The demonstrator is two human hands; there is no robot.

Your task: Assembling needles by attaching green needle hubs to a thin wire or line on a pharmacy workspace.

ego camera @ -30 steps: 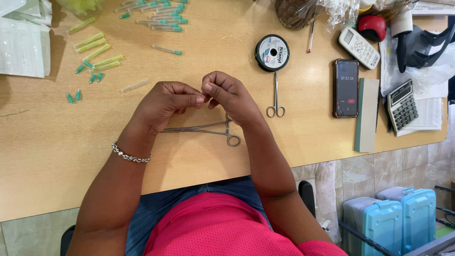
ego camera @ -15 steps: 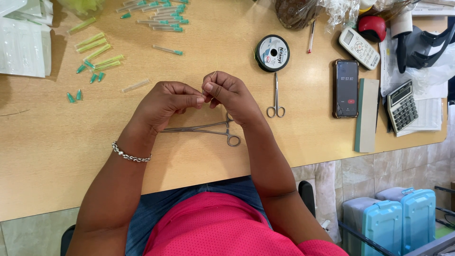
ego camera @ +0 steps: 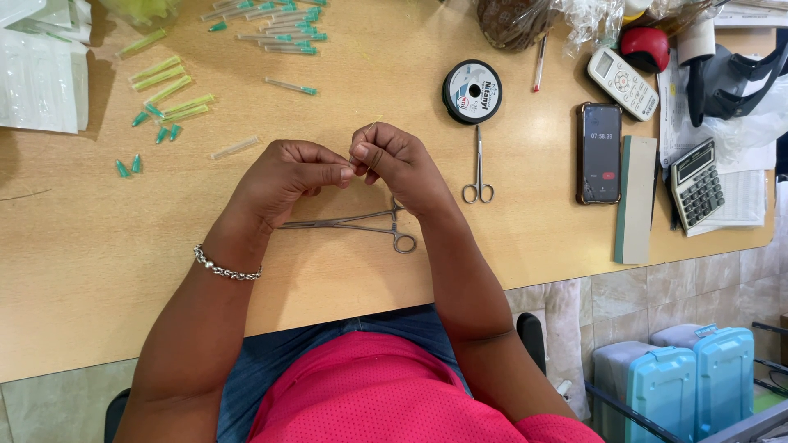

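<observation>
Left hand (ego camera: 287, 176) and right hand (ego camera: 394, 164) meet fingertip to fingertip above tabletop (ego camera: 98, 271), each grip pinching fine thread (ego camera: 367, 135), barely visible, kept off surface. Clamp (ego camera: 353, 221) lies just beneath wrists; scissors (ego camera: 478, 168) and thread spool (ego camera: 472, 91) near right hand.

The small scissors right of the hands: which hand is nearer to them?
Right. The right hand sits just left of the small scissors, with bare table between. The left hand is farther left, beyond the right hand, its fingertips meeting the right's.
</observation>
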